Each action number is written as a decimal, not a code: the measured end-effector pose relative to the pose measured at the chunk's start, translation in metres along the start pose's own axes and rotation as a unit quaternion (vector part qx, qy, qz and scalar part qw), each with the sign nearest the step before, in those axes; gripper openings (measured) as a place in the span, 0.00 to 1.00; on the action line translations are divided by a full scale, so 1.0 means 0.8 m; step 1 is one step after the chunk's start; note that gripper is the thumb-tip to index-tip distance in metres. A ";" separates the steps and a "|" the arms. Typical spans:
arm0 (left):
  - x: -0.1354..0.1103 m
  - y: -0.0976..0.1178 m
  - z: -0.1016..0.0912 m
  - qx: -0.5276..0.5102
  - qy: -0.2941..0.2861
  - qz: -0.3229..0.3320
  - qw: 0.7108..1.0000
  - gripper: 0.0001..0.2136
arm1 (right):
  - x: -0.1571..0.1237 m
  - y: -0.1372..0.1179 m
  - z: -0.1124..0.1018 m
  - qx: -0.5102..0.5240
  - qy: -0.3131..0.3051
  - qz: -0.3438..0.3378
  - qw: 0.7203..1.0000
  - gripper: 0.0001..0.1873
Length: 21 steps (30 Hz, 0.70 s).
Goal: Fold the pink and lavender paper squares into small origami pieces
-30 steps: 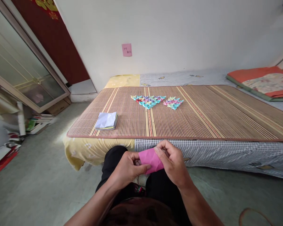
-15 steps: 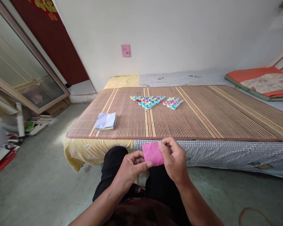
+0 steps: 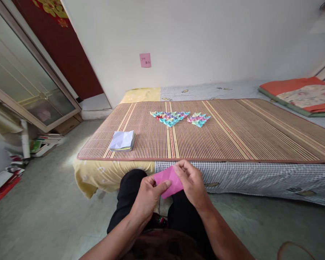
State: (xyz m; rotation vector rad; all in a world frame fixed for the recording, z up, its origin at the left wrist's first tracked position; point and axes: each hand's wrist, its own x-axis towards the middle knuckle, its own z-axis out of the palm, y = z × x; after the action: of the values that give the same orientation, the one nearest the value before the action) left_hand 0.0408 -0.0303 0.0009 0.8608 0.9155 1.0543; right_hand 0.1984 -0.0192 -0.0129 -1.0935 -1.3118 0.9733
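Between my two hands is a pink sheet of origami paper (image 3: 171, 182) with crease lines, held over my lap just in front of the bed's edge. My left hand (image 3: 151, 191) pinches its left side, the thumb lying across the face of the paper. The upper right corner is pinched by my right hand (image 3: 190, 182), thumb on top. On the mat beyond sit a larger group of small folded paper pieces (image 3: 170, 118) in mixed colours and a smaller group (image 3: 199, 119) to its right.
A stack of square paper (image 3: 122, 140) with a pale creased sheet on top lies at left on the striped mat (image 3: 227, 133). Folded orange bedding (image 3: 292, 86) is at the far right. A pink note (image 3: 145, 60) is stuck to the wall. Books (image 3: 47, 142) lie on the floor at left.
Both hands have shifted slightly left with the pink paper, which has turned and now tilts. My left thumb has moved from its lower edge further onto its face.
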 end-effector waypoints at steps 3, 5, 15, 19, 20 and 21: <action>0.004 0.004 -0.002 -0.028 0.022 0.018 0.999 0.13 | 0.003 0.001 -0.006 0.032 -0.063 0.036 0.997 0.20; 0.007 0.005 -0.004 -0.032 0.033 0.032 0.998 0.13 | 0.002 0.001 -0.006 0.006 -0.117 0.038 0.992 0.20; 0.009 0.010 -0.016 -0.011 0.058 0.069 0.996 0.12 | -0.001 -0.001 0.000 -0.023 -0.095 0.001 0.995 0.18; 0.006 0.010 -0.014 -0.005 0.040 0.073 0.997 0.13 | -0.002 -0.014 0.002 -0.042 -0.011 -0.057 0.997 0.08; 0.004 0.009 -0.013 -0.002 0.032 0.074 0.997 0.13 | -0.003 -0.019 0.004 -0.057 0.006 -0.085 0.995 0.08; 0.003 0.009 -0.012 0.003 0.025 0.076 0.997 0.12 | -0.004 -0.023 0.006 -0.076 0.024 -0.118 0.990 0.09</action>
State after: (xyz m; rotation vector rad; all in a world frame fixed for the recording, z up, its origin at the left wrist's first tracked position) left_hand 0.0299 -0.0246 0.0031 0.9235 0.9054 1.2092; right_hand 0.1928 -0.0265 0.0038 -1.0403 -1.4570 0.6761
